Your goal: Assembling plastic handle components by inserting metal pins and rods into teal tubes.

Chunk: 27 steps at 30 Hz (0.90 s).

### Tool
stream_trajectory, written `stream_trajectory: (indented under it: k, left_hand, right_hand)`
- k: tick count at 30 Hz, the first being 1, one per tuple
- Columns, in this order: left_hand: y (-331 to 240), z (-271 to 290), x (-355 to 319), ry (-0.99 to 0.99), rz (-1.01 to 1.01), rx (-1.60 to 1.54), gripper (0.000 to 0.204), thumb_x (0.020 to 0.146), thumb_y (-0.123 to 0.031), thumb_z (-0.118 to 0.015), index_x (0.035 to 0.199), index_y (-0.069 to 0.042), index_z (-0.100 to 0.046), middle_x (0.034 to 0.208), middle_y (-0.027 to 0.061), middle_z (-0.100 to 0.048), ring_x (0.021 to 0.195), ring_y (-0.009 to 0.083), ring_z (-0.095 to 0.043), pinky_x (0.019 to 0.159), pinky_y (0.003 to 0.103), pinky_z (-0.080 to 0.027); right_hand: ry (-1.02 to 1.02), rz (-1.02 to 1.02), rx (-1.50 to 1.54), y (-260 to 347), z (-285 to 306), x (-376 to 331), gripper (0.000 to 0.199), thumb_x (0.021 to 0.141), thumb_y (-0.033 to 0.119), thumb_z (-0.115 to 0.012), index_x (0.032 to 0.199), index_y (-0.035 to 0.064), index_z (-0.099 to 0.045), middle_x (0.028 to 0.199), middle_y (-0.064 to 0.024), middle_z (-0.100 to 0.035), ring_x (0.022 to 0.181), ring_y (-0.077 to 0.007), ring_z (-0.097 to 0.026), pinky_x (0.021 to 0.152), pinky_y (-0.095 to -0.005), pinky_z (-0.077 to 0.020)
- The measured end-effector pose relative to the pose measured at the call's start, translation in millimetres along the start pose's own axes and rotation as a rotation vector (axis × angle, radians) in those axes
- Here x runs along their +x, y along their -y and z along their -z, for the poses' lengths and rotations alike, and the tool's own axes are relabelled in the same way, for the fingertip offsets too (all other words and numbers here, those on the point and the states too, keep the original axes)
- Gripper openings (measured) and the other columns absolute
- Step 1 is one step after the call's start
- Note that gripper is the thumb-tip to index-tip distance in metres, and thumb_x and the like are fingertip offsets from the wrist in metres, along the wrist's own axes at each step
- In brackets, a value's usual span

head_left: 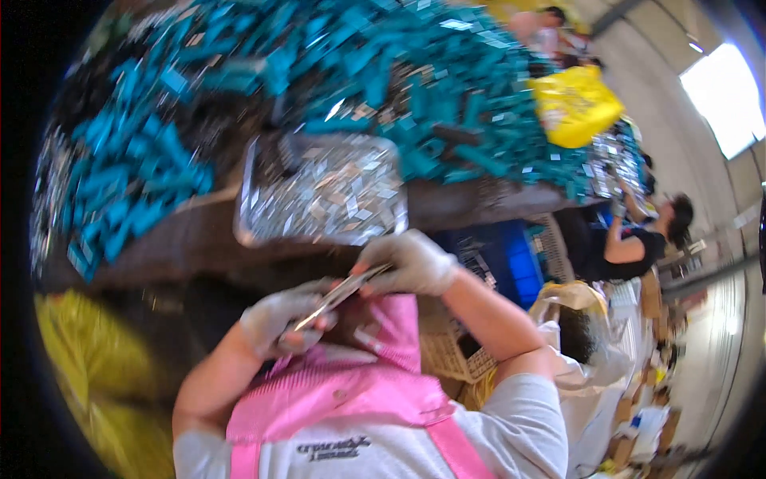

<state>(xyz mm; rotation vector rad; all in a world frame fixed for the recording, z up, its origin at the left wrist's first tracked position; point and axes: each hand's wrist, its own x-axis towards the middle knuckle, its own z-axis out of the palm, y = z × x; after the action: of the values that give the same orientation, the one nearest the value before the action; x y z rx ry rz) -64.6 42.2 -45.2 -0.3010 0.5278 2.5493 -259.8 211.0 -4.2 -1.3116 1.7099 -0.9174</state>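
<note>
My left hand [291,318], in a pale glove, pinches one end of a slim, shiny metal piece [337,295]. The other end lies in the fingers of my right hand [411,265], gloved alike. The piece slants up to the right, in front of my pink apron [343,399]; motion blur hides its exact kind. Just beyond my hands, a shallow tray [259,238] sits at the table's near edge, filled with small, flat, silvery pieces [343,188]. A dark object [289,152] stands at its far left part, too blurred to name.
Heaps of teal pieces [319,72] cover the table beyond the tray. A yellow bag [576,105] lies at the far right, near a person [638,239] in dark clothing. Below the table edge are a blue crate [523,267], a cream basket [447,347] and yellow sacks [88,351].
</note>
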Motion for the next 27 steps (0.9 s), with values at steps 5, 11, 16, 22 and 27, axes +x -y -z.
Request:
stream_trajectory:
  k: [5, 11, 16, 22, 27]
  left_hand:
    - [-15.4, -12.3, -11.4, -0.097, -0.052, 0.081, 0.039, 0.091, -0.014, -0.047, 0.129, -0.016, -0.039, 0.084, 0.0091, -0.047, 0.046, 0.0064, -0.038, 0.036, 0.015, -0.026]
    - [-74.9, -40.6, -16.3, -0.306, -0.102, 0.482, 0.043, 0.088, -0.009, -0.051, 0.13, -0.014, -0.043, 0.083, 0.0087, -0.052, 0.046, 0.0066, -0.037, 0.037, 0.016, -0.026]
    - [-128.5, -52.2, -15.1, -0.329, -0.061, 1.067, 0.044, 0.083, -0.016, -0.064, 0.125, -0.011, -0.052, 0.081, 0.0031, -0.057, 0.055, 0.0066, -0.047, 0.045, 0.021, -0.036]
    - [-167.6, -114.1, 5.1, -0.375, 0.182, 1.766, 0.045, 0.077, -0.022, -0.065, 0.121, -0.014, -0.059, 0.102, 0.0051, -0.064, 0.085, 0.0105, -0.059, 0.074, 0.026, -0.05]
    - [-170.4, -132.9, 8.4, -0.291, 0.297, 2.139, 0.048, 0.078, -0.037, -0.066, 0.12, -0.015, -0.059, 0.102, 0.007, -0.065, 0.081, 0.0122, -0.061, 0.074, 0.028, -0.05]
  right_hand:
    - [0.016, 0.072, 0.109, 3.6, 2.0, 7.7, 0.028, 0.077, 0.009, -0.072, 0.102, 0.0013, -0.062, 0.092, -0.0043, -0.065, 0.087, -0.0091, -0.059, 0.079, -0.0251, -0.0474]
    - [-0.111, 0.141, 0.373, -8.6, 5.6, 33.1, 0.037, 0.083, 0.01, -0.065, 0.117, -0.0017, -0.054, 0.096, -0.0024, -0.06, 0.084, -0.0084, -0.056, 0.074, -0.025, -0.0473]
    - [-0.102, 0.165, 0.705, -12.7, -14.9, 54.6, 0.038, 0.085, 0.015, -0.061, 0.119, 0.0019, -0.051, 0.095, -0.0012, -0.058, 0.078, -0.0081, -0.052, 0.066, -0.0226, -0.0444]
    - [-0.227, 0.175, 0.797, -6.5, -17.4, 62.9, 0.029, 0.087, 0.015, -0.058, 0.112, 0.002, -0.054, 0.086, 0.0016, -0.058, 0.071, -0.0055, -0.051, 0.06, -0.0203, -0.0402]
    - [-0.207, 0.148, 0.421, 6.0, -16.4, 60.4, 0.038, 0.088, 0.021, -0.059, 0.12, 0.0031, -0.052, 0.09, -0.003, -0.06, 0.078, -0.0077, -0.054, 0.067, -0.0234, -0.0447]
